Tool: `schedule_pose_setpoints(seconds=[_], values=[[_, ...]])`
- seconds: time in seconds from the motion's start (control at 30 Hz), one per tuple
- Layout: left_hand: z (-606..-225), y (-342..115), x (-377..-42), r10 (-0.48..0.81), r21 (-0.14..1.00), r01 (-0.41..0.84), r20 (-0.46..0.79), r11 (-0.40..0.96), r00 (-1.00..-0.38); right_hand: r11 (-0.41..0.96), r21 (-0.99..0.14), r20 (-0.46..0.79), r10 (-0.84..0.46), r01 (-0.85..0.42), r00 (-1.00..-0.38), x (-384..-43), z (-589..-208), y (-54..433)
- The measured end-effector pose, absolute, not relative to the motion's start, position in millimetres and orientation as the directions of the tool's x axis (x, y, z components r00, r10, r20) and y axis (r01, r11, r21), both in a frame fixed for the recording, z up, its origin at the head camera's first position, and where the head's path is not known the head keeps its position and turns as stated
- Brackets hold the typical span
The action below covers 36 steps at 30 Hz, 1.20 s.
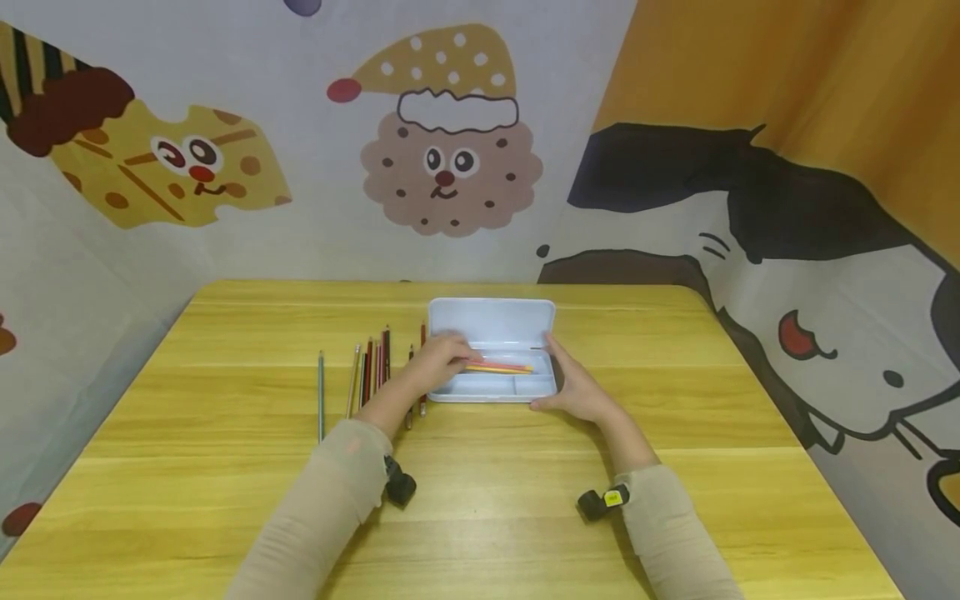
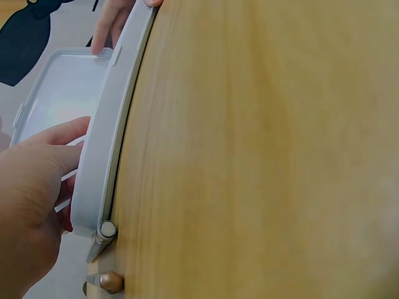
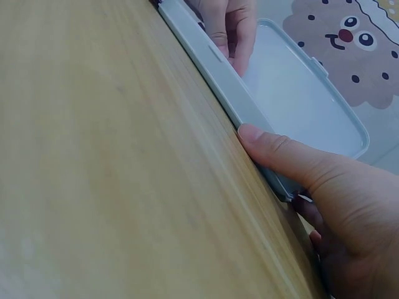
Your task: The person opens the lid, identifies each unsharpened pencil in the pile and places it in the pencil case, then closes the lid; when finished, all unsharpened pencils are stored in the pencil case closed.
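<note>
A pale blue-white pencil case (image 1: pixel 491 398) stands on the table with its lid (image 1: pixel 491 321) raised at the back. Inside it, a few pink and yellow pencils (image 1: pixel 504 368) lie lengthwise in the rear compartment. My left hand (image 1: pixel 442 362) reaches in from the left, its fingers pinching the left end of these pencils; the grip itself is partly hidden behind the case wall in the left wrist view. At the right end, my right hand (image 1: pixel 576 387) holds the case, with the thumb (image 3: pixel 274 146) pressing the front wall and the other fingers around the end.
Several pencils (image 1: pixel 371 371) lie side by side left of the case. A greenish pencil (image 1: pixel 321 396) lies farther left, and a dark pencil (image 1: pixel 409 412) and a red one (image 1: pixel 423 407) lie close to the case's left end. A patterned cloth (image 1: pixel 450 258) hangs behind the wooden table (image 1: pixel 480 517).
</note>
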<state>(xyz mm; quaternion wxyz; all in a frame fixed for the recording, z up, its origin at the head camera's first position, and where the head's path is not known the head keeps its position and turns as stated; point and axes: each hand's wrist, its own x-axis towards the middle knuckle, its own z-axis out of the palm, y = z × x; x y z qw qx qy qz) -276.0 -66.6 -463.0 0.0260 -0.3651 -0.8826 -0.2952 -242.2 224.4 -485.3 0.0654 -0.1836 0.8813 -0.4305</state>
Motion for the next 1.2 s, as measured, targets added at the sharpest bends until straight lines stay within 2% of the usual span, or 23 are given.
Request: schedule_pose_setpoints(seconds=[0.17, 0.4, 0.63, 0.93, 1.2], values=[[-462.6, -66.7, -274.7, 0.629, 0.490, 0.672, 0.281, 0.555, -0.725, 0.571, -0.777, 0.041, -0.377, -0.267, -0.925, -242.2, -485.8, 224.8], [-462.6, -66.9, -273.1, 0.607, 0.548, 0.647, 0.287, 0.530, -0.741, 0.573, -0.774, 0.043, -0.377, -0.270, -0.925, -241.6, -485.6, 224.4], [-466.8, -64.2, -273.4, 0.581, 0.556, 0.652, 0.332, 0.515, -0.743, 0.567, -0.778, 0.047, -0.374, -0.268, -0.926, -241.7, -486.1, 224.3], [-463.0, -62.1, -272.0, 0.565, 0.598, 0.585, 0.251, 0.548, -0.786, 0.569, -0.779, 0.044, -0.372, -0.265, -0.927, -241.7, -487.7, 225.4], [-463.8, -61.4, -272.1, 0.562, 0.578, 0.614, 0.298, 0.537, -0.771, 0.572, -0.777, 0.041, -0.373, -0.264, -0.927, -241.4, -486.8, 225.6]])
